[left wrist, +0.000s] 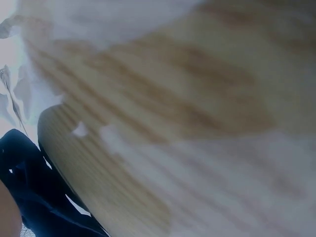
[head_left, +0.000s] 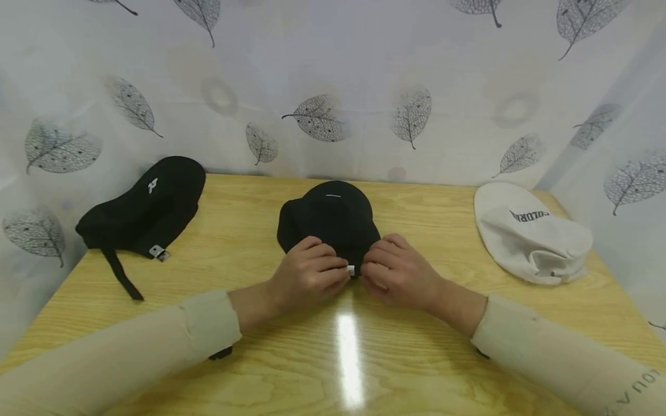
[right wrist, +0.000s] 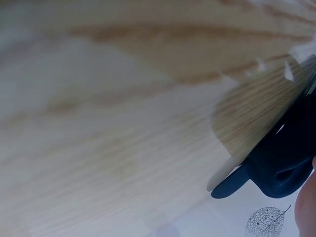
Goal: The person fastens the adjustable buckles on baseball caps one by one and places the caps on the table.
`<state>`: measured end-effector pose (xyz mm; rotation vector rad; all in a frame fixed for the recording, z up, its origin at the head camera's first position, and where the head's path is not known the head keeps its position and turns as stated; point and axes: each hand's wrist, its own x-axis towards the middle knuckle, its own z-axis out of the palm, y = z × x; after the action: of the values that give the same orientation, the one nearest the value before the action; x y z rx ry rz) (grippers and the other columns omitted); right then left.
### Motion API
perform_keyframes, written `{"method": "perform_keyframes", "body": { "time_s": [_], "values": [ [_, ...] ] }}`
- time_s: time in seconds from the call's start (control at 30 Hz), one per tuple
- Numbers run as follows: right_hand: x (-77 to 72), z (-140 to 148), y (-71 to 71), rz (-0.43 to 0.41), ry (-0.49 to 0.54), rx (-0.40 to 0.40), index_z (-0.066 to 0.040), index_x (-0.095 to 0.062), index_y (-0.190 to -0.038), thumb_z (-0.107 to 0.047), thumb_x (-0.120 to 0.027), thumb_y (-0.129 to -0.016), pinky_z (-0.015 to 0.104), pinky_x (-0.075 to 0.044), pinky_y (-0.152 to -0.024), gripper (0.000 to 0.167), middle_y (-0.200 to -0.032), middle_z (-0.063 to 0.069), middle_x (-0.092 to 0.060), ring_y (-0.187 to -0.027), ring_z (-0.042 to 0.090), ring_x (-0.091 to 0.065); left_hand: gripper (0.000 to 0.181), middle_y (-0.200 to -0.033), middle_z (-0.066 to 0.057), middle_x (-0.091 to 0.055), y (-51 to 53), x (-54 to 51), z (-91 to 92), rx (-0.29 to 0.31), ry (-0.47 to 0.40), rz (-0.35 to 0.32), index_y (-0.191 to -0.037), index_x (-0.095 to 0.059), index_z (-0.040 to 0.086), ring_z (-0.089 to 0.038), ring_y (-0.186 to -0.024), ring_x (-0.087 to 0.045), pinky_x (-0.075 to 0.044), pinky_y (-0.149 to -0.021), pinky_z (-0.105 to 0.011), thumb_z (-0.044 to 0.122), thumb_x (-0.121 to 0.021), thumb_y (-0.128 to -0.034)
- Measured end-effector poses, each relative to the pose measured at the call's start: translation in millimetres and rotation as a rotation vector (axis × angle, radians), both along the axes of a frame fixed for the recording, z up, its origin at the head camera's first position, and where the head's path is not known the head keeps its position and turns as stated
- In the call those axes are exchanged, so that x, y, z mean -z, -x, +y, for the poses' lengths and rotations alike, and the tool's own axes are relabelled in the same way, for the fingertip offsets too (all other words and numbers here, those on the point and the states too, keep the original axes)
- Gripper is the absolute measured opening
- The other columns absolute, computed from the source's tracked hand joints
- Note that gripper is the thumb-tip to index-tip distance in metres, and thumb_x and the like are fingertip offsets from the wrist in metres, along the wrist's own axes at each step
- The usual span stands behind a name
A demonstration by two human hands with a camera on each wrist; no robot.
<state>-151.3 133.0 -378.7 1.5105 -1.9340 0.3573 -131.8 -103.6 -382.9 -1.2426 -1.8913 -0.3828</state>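
Observation:
A black cap (head_left: 333, 216) lies in the middle of the table, its rounded end toward the curtain and a thin light line on it. My left hand (head_left: 312, 268) pinches its near edge beside a small white tag (head_left: 351, 270). Just right of the tag, my right hand (head_left: 398, 271) grips the same edge with curled fingers. The fingertips are partly hidden against the dark cloth. In the left wrist view the dark cap (left wrist: 37, 197) fills the lower left corner; in the right wrist view the cap (right wrist: 286, 158) shows at the right edge.
Another black cap (head_left: 151, 208) with a white emblem and a hanging strap (head_left: 122, 274) lies at the left. A white cap (head_left: 536, 231) with dark lettering sits at the right. The wooden table (head_left: 250, 375) meets a leaf-patterned curtain (head_left: 364, 69) at the back and sides.

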Motion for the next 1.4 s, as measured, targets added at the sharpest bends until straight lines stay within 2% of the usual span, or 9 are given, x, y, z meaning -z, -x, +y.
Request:
{"method": "perform_keyframes", "body": {
  "time_s": [0.17,0.37,0.53,0.77,0.9,1.13,1.4],
  "values": [
    [0.5,-0.8,-0.6,-0.038,-0.011,0.002,-0.009,-0.070,-0.089,-0.017,-0.081,-0.080,0.039,-0.050,-0.084,0.016,-0.090,0.003,-0.069,-0.087,0.021,-0.064,0.007,-0.082,0.002,-0.077,0.4,0.6,0.7,0.013,-0.014,0.005,-0.082,-0.081,0.013,-0.015,-0.076,-0.067,-0.051,-0.074,-0.031,0.015,-0.084,-0.0758],
    [-0.2,-1.0,-1.4,-0.033,-0.011,-0.015,-0.008,-0.071,-0.091,-0.016,-0.083,-0.080,0.038,-0.050,-0.085,0.018,-0.090,0.002,-0.071,-0.089,0.021,-0.064,0.006,-0.081,0.003,-0.076,0.2,0.6,1.6,0.014,-0.013,0.005,-0.081,-0.081,0.013,-0.015,-0.076,-0.067,-0.051,-0.074,-0.030,0.014,-0.083,-0.0757],
    [-0.8,-1.0,-0.7,-0.032,-0.014,-0.019,-0.008,-0.071,-0.091,-0.017,-0.081,-0.082,0.038,-0.049,-0.085,0.015,-0.090,0.002,-0.071,-0.090,0.021,-0.064,0.005,-0.081,0.003,-0.076,0.5,0.2,1.7,0.011,-0.011,0.003,-0.080,-0.081,0.013,-0.015,-0.076,-0.067,-0.051,-0.074,-0.030,0.014,-0.083,-0.0753],
    [1.0,-2.6,3.5,0.003,0.041,-0.075,-0.008,-0.069,-0.085,-0.015,-0.072,-0.088,0.039,-0.049,-0.081,0.008,-0.087,0.003,-0.070,-0.085,0.021,-0.063,0.004,-0.082,0.003,-0.076,1.6,-0.8,1.8,0.009,0.000,0.007,-0.079,-0.080,0.014,-0.015,-0.076,-0.066,-0.051,-0.074,-0.030,0.015,-0.083,-0.0760],
    [0.8,-2.2,4.6,0.003,0.038,-0.076,-0.009,-0.067,-0.082,-0.013,-0.071,-0.087,0.039,-0.048,-0.080,0.007,-0.087,0.003,-0.068,-0.084,0.021,-0.063,0.004,-0.081,0.003,-0.076,2.2,-1.3,1.6,0.006,0.000,0.007,-0.079,-0.080,0.014,-0.015,-0.076,-0.067,-0.051,-0.073,-0.030,0.015,-0.083,-0.0758],
    [-0.4,-1.5,3.9,0.010,0.040,-0.051,-0.010,-0.063,-0.079,-0.008,-0.077,-0.074,0.040,-0.048,-0.078,0.015,-0.084,0.002,-0.065,-0.081,0.022,-0.061,0.004,-0.082,0.003,-0.076,1.9,-0.6,2.1,0.006,0.001,-0.010,-0.080,-0.081,0.014,-0.015,-0.077,-0.066,-0.051,-0.074,-0.030,0.015,-0.082,-0.0768],
    [-1.8,0.7,0.4,-0.046,-0.005,0.033,-0.010,-0.064,-0.083,-0.014,-0.073,-0.079,0.040,-0.048,-0.081,0.010,-0.086,0.004,-0.065,-0.084,0.023,-0.061,0.004,-0.081,0.002,-0.076,1.2,-2.1,2.4,0.012,-0.003,-0.011,-0.078,-0.081,0.014,-0.015,-0.075,-0.067,-0.051,-0.073,-0.029,0.014,-0.084,-0.0753]
  ]
}}
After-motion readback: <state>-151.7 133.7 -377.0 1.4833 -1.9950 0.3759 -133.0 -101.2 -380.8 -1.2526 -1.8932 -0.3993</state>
